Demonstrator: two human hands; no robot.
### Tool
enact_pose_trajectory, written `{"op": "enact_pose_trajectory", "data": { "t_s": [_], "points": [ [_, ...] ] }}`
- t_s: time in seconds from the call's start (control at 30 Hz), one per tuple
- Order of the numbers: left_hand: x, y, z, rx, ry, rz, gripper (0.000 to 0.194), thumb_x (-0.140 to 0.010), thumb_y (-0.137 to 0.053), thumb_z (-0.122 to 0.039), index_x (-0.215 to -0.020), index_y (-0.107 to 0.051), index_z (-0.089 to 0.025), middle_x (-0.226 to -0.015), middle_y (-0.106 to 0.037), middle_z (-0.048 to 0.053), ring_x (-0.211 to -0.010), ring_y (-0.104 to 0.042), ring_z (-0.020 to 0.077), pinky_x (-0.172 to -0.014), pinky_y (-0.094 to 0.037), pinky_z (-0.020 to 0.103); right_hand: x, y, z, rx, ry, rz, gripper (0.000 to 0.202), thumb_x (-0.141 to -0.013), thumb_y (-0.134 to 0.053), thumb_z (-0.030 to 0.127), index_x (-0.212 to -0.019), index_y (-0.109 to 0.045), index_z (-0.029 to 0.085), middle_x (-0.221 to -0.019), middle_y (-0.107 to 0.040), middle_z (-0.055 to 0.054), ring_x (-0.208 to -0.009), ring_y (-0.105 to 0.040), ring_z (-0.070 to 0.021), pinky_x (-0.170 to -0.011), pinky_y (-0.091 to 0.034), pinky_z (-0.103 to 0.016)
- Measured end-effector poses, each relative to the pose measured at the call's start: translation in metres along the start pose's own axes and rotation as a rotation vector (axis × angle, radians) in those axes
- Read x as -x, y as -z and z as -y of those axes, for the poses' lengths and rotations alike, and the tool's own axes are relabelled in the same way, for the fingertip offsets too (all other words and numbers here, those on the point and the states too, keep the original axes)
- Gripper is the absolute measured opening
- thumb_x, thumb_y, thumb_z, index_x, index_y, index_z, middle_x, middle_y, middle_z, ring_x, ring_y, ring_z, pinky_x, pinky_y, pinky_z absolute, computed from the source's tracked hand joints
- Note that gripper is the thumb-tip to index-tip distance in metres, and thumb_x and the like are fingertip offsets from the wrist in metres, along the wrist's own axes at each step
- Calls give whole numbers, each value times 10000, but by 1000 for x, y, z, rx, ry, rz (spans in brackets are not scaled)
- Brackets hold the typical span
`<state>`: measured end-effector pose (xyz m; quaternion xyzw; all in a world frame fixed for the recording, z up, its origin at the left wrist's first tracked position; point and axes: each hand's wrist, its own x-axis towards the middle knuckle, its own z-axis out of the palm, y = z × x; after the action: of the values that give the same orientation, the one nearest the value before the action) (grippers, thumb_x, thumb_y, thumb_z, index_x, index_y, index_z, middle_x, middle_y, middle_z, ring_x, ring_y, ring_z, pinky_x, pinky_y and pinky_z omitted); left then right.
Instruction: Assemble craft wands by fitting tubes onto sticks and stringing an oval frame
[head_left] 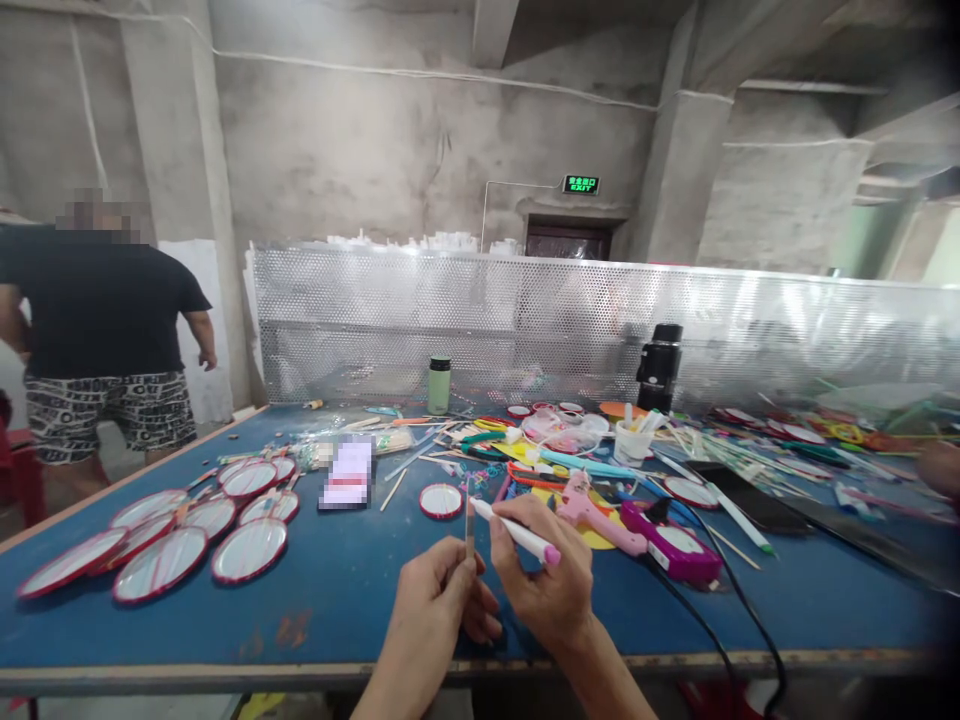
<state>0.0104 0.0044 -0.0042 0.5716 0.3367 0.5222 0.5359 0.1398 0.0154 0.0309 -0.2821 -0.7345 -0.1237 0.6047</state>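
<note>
stick (470, 530), perhaps wooden, lower end hidden in left hand (441, 585)

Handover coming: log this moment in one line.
left hand: holds thin strip; right hand: holds white marker, tip near strip; nearby: glue gun, red-rimmed disc

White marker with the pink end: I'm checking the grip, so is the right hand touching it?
Touching. The head view shows the right hand pinching the white marker between thumb and index finger, its pink end sticking out.
</note>
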Motion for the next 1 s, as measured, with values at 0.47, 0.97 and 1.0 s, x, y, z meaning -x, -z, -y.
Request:
{"op": "enact_pose_trajectory", "data": {
  "t_s": [0.47, 0.97, 1.0],
  "points": [
    [-1, 0, -1, -22, 1, -3, 302, -826, -543, -458, -751, -530, -166, -604, -703, 65, -463, -666, 168, -437, -467, 218, 4, 4, 2, 4, -22, -20, 125, -838, -546, 79, -867, -600, 188, -720, -631, -10, -621, -577, -127, -599, -458, -254],
    [-1, 0, -2, -18, -3, 3, 303, -819, -542, -463, -745, -515, -171, -589, -692, 60, -453, -659, 173, -436, -469, 231, 3, 2, 1, -22, -5, -10, 135, -822, -557, 60, -868, -594, 182, -721, -622, -7, -623, -568, -122, -595, -443, -247],
    [-1, 0, -2, -17, -4, 4, 299, -822, -539, -460, -745, -516, -172, -586, -691, 57, -450, -657, 173, -437, -468, 232, 3, 1, 1, -25, -6, -6, 133, -822, -558, 61, -866, -593, 181, -720, -620, -7, -623, -567, -121, -593, -442, -246]
  ]
}}
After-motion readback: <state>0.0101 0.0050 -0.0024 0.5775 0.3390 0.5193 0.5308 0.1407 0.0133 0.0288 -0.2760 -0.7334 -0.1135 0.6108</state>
